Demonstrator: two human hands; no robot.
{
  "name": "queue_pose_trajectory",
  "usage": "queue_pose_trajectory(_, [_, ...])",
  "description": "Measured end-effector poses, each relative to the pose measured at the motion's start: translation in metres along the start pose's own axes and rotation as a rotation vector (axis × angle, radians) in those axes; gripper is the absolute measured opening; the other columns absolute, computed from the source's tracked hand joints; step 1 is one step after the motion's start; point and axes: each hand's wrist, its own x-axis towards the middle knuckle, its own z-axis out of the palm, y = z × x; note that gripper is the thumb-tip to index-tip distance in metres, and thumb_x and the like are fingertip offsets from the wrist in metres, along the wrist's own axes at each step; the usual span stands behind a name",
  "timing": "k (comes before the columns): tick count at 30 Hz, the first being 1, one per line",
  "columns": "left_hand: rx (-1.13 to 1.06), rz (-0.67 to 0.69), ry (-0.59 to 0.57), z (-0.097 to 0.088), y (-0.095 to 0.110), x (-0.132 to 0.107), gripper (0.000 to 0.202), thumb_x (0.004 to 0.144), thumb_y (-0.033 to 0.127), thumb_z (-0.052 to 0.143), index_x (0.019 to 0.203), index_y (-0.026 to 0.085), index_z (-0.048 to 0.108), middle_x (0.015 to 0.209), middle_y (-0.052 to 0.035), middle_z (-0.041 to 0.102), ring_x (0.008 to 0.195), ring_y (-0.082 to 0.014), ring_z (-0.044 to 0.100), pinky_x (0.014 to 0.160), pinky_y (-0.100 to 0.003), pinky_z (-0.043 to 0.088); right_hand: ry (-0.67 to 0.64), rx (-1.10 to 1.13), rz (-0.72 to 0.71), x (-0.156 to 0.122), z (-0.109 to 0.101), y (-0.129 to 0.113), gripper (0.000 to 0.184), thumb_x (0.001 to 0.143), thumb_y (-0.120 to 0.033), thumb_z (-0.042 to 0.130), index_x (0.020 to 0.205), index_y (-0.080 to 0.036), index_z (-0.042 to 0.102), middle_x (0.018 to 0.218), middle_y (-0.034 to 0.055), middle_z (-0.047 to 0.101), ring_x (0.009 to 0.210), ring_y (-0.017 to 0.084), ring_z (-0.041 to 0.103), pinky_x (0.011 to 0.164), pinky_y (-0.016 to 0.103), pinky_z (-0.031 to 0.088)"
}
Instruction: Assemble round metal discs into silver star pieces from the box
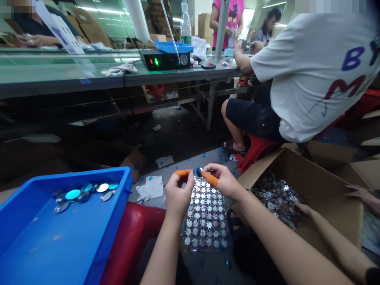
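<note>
L hand (179,194) + R hand (223,181) both pinching sm. round part (197,171); blurry, prob. light, stiff, slick; hold by rim

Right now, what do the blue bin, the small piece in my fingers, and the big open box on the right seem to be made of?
Blue bin: probably moulded plastic, smooth and slightly glossy, judging by its even colour and rounded rim.
Small piece: perhaps metal, shiny where it glints; its teal area is unclear.
Open box: likely cardboard, matte brown with folded flaps.
</note>
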Motion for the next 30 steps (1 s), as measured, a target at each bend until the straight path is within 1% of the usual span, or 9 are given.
queue_pose_trajectory(2, [-0.107,-0.047,-0.031,0.0,0.002,0.0,0.029,0.083,0.041,0.075,0.097,0.016,0.074,0.096,-0.0095,0.072,0.09,-0.0212,0.067,0.086,-0.032,0.053,0.026,0.092,0.06,0.001,-0.002,0.001,0.042,0.065,-0.041,0.087,0.089,-0.017,0.063,0.069,-0.0031,0.054,0.053,0.007,0.04,0.047,0.021,0.031])
queue_pose_trajectory(4, [-0.142,-0.071,-0.055,0.0,0.004,0.001,0.034,0.079,0.042,0.078,0.1,0.015,0.075,0.098,-0.0106,0.073,0.091,-0.0222,0.068,0.087,-0.033,0.054,0.023,0.125,0.099,0.002,-0.004,0.0,0.043,0.064,-0.044,0.087,0.088,-0.018,0.063,0.064,-0.0052,0.051,0.047,0.006,0.035,0.043,0.021,0.026])
queue_pose_trajectory(8, [-0.092,-0.11,-0.067,0.0,0.0,0.003,0.037,0.077,0.042,0.081,0.103,0.016,0.075,0.102,-0.0111,0.074,0.094,-0.0232,0.069,0.084,-0.032,0.056,-0.036,0.061,0.107,0.0,-0.003,-0.003,0.041,0.067,-0.044,0.086,0.086,-0.016,0.064,0.064,-0.0052,0.049,0.051,0.006,0.037,0.046,0.021,0.028])
queue_pose_trajectory(13, [-0.104,-0.106,-0.078,-0.001,-0.003,0.004,0.036,0.078,0.041,0.08,0.104,0.017,0.074,0.105,-0.0108,0.074,0.097,-0.023,0.069,0.087,-0.033,0.056,-0.099,-0.083,0.033,-0.003,-0.006,-0.003,0.036,0.072,-0.043,0.083,0.086,-0.015,0.066,0.072,-0.0012,0.053,0.064,0.01,0.044,0.055,0.022,0.036])
queue_pose_trajectory(16, [-0.061,-0.056,-0.091,-0.002,-0.004,0.003,0.032,0.08,0.042,0.078,0.1,0.017,0.075,0.102,-0.0106,0.074,0.096,-0.0232,0.069,0.087,-0.033,0.056,-0.108,-0.176,-0.01,-0.005,-0.009,-0.003,0.032,0.075,-0.042,0.08,0.088,-0.016,0.068,0.074,-0.0005,0.054,0.065,0.011,0.044,0.056,0.023,0.037])
queue_pose_trajectory(18, [-0.019,-0.039,-0.07,-0.001,-0.004,0.001,0.03,0.081,0.042,0.076,0.097,0.017,0.075,0.098,-0.0103,0.074,0.092,-0.023,0.069,0.086,-0.033,0.055,-0.109,-0.213,-0.033,-0.006,-0.01,-0.004,0.031,0.076,-0.042,0.079,0.089,-0.016,0.068,0.074,-0.0006,0.054,0.065,0.011,0.044,0.056,0.023,0.037])
queue_pose_trajectory(24, [-0.077,-0.147,0.01,0.001,-0.001,0.001,0.032,0.077,0.042,0.08,0.092,0.014,0.075,0.088,-0.0095,0.074,0.082,-0.0216,0.07,0.079,-0.032,0.056,-0.114,-0.22,-0.095,-0.007,-0.01,-0.01,0.03,0.074,-0.04,0.081,0.086,-0.016,0.067,0.08,0.0002,0.055,0.067,0.011,0.045,0.059,0.024,0.038])
queue_pose_trajectory(28, [-0.113,-0.064,-0.06,0.001,0.0,0.0,0.035,0.081,0.041,0.078,0.106,0.017,0.074,0.103,-0.0101,0.074,0.095,-0.0221,0.069,0.086,-0.031,0.055,-0.126,-0.248,-0.108,-0.008,-0.011,-0.01,0.02,0.078,-0.032,0.077,0.087,-0.017,0.067,0.081,-0.0001,0.055,0.067,0.01,0.045,0.06,0.024,0.038])
queue_pose_trajectory(30, [-0.073,-0.022,-0.085,0.001,-0.001,-0.001,0.031,0.081,0.04,0.078,0.103,0.018,0.075,0.104,-0.0098,0.074,0.096,-0.0219,0.068,0.086,-0.03,0.055,-0.131,-0.268,-0.126,-0.009,-0.012,-0.009,0.017,0.078,-0.028,0.076,0.088,-0.017,0.068,0.083,0.0003,0.056,0.068,0.01,0.046,0.061,0.024,0.038])
